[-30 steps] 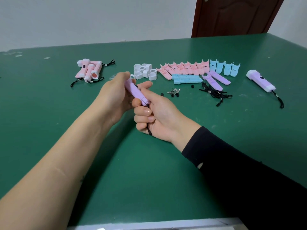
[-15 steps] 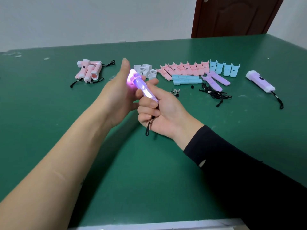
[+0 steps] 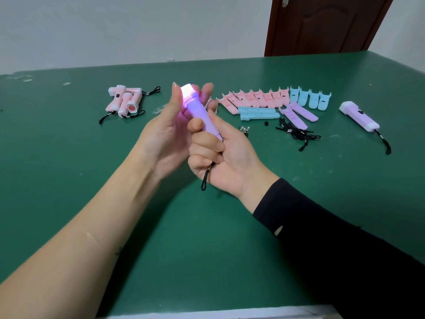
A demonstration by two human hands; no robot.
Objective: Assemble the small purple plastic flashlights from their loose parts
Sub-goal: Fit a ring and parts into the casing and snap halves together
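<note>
I held the lit purple flashlight (image 3: 199,109) above the counter (image 3: 69,180) in my right hand (image 3: 218,155), fingers curled round its lower body, its glowing head tilted up and to the left. Its black wrist cord (image 3: 205,180) hung out below my fist. My left hand (image 3: 165,134) stood open just beside the head, fingers straight, palm turned to the light and tinted pink by it; whether it touched the head I could not tell.

Beyond my hands, a row of pink shell halves (image 3: 255,97) and blue shell halves (image 3: 310,99) lay on the counter. Two purple shell halves (image 3: 299,113) and a pile of black cords (image 3: 296,133) lay nearer. A finished purple flashlight (image 3: 358,116) lay far right, and pink flashlights (image 3: 124,102) lay in a cluster far left.
</note>
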